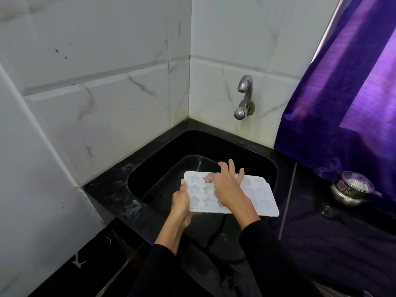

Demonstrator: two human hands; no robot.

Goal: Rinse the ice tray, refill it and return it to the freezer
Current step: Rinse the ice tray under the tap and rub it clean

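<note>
Low in the middle of the frame, a white ice tray [252, 196] is held over a black sink [162, 166] that sits in the corner of a black bench [111, 189]. Its moulds face up, star shapes on the left side and rounder ones on the right; whether any water or ice lies in them I cannot tell, since the plastic is pale and the detail is soft. The left hand [182, 202] grips the tray's left end, thumb on the top rim and fingers curled beneath it. The right hand [227, 185] lies across the top of the tray near its middle, fingers spread and mostly straight, the fingertips reaching toward the far edge; it seems to press on the moulds rather than clasp them. Both forearms wear black sleeves [265, 243] that come up from the bottom of the frame.

Above the sink, right of centre, a metal tap [244, 95] juts from a white marbled tile wall [107, 103], and no stream shows under its spout. A purple curtain [353, 93] hangs down the right side of the frame, its hem reaching the bench. Below it, at the right edge, a small steel pot [351, 189] with a lid stands on the bench, well apart from the tray.
</note>
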